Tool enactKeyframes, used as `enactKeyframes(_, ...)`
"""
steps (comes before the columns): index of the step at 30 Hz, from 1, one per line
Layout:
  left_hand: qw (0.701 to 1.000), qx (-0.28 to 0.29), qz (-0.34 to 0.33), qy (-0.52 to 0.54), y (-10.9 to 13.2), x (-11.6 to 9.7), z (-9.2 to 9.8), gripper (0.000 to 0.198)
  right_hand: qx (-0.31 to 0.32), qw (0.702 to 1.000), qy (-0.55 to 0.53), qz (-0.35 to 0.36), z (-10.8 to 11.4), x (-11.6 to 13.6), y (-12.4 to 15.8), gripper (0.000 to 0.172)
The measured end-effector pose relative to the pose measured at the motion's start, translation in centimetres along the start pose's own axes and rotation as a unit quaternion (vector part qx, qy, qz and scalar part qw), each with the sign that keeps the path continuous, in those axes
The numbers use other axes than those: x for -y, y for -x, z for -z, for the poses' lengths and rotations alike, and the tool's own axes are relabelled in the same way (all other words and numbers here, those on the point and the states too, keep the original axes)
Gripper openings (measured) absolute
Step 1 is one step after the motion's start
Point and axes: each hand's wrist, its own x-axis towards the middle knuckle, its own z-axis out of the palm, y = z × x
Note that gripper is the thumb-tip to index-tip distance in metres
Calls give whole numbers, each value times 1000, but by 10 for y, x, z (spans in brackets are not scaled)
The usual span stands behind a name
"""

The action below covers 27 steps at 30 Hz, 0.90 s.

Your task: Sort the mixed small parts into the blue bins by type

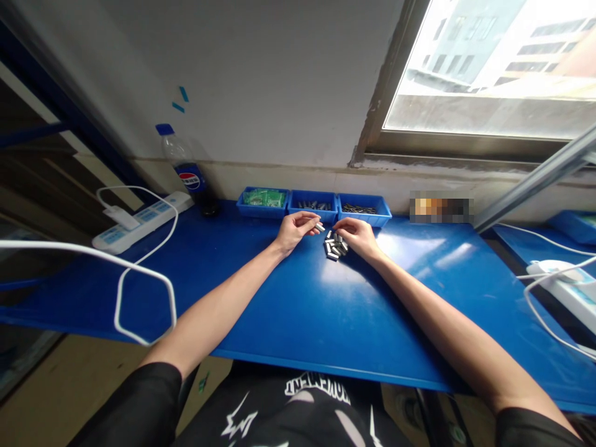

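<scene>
Pinched between the thumb and fingers of my left hand [294, 232] is a small silver metal cylinder [320, 228], held just above the table. My right hand [359, 236] reaches to the far edge of a loose pile of small metal cylinders [333, 248] on the blue tabletop [298, 310]. Its thumb and fingertips are drawn together at the pile, and whatever they grip is too small to make out. The pile lies between the two hands, slightly nearer to me.
Behind the hands stand three blue bins: one with green packets [261, 212], one with dark small parts [321, 215], one with thin metal pieces [372, 220]. A cola bottle [190, 180] and a power strip [149, 218] are at left. A white cable [118, 298] hangs near my left forearm.
</scene>
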Motion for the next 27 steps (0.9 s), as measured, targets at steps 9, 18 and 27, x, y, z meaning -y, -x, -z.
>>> enactKeyframes(9, 999, 26, -32, 5, 0, 0, -1, 32, 9, 1000, -12, -1, 0, 0, 0, 21)
enactKeyframes(18, 993, 29, -114, -28, -13, -14, 1, 20, 1, 999, -31, 10, -3, -3, -1, 22)
enactKeyframes(27, 884, 164, -207, -386, 0, -2, -3, 39, -119, 989, -85, 22, 0, 8, 4, 36)
